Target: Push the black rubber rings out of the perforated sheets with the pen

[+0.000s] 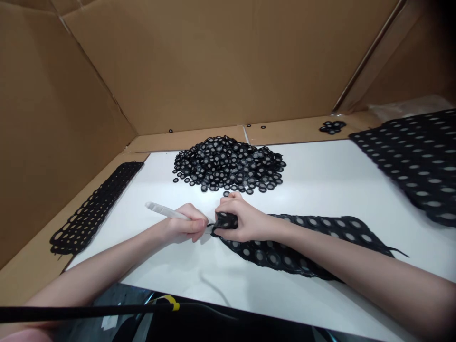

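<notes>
My left hand (189,224) is closed round a slim white pen-shaped tool (164,210), its blunt end pointing up and left. The tool's other end lies by the edge of a black sheet with rows of round holes (281,254). My right hand (245,219) pinches the narrow left end of that sheet, which is bent up between thumb and fingers. The rest of the sheet stretches right under my right forearm, flat on the white board (171,275). A thin black strand sticks out at its far right corner. My fingers partly hide where tool and sheet meet.
Beyond my hands lies a heap of black rings (228,164). A long perforated black strip (98,209) lies at the left, a larger perforated sheet (416,166) at the right. A small ring cluster (332,127) sits at the back. Cardboard walls (221,66) enclose the board.
</notes>
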The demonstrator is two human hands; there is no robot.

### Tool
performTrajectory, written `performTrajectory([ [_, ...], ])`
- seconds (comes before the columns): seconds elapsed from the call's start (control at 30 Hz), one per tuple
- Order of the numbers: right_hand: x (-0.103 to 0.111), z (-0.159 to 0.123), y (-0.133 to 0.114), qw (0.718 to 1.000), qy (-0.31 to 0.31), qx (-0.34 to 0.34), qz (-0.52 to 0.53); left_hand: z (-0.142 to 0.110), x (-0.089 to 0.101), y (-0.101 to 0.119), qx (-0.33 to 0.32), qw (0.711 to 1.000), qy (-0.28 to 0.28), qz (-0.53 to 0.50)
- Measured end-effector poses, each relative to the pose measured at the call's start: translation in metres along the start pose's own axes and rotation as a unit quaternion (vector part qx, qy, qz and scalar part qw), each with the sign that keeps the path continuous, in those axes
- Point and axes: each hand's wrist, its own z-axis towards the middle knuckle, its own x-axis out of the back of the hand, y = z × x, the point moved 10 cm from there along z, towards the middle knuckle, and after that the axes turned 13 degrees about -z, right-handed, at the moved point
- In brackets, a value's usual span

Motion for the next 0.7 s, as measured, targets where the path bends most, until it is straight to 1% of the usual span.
performTrajectory([
  [0.1,-0.001,0.000,0.002,1.000,0.000,0.000,0.007,0.001,0.006,0.003,-0.025,0.998,0.034,-0.037],
  [0.17,-0.001,0.000,0.002,1.000,0.002,0.000,0.008,0.001,0.008,0.003,-0.035,0.997,0.044,-0.054],
  [0.3,0.000,0.000,0.002,1.000,0.004,0.000,0.006,0.001,0.005,0.003,-0.025,0.999,0.021,-0.044],
  [0.47,0.001,0.000,0.001,1.000,0.005,0.001,0.006,-0.001,-0.002,0.000,0.006,1.000,-0.020,0.013],
  [0.53,0.001,0.000,0.000,1.000,0.006,0.004,0.009,-0.002,-0.004,0.000,0.008,0.999,-0.029,0.032],
  [0.6,0.001,0.000,0.000,1.000,0.009,0.006,0.007,-0.002,-0.004,-0.001,0.003,0.999,-0.022,0.030],
  [0.7,0.000,0.000,0.002,1.000,0.013,0.004,0.000,-0.001,0.001,-0.002,-0.001,1.000,0.006,-0.012],
])
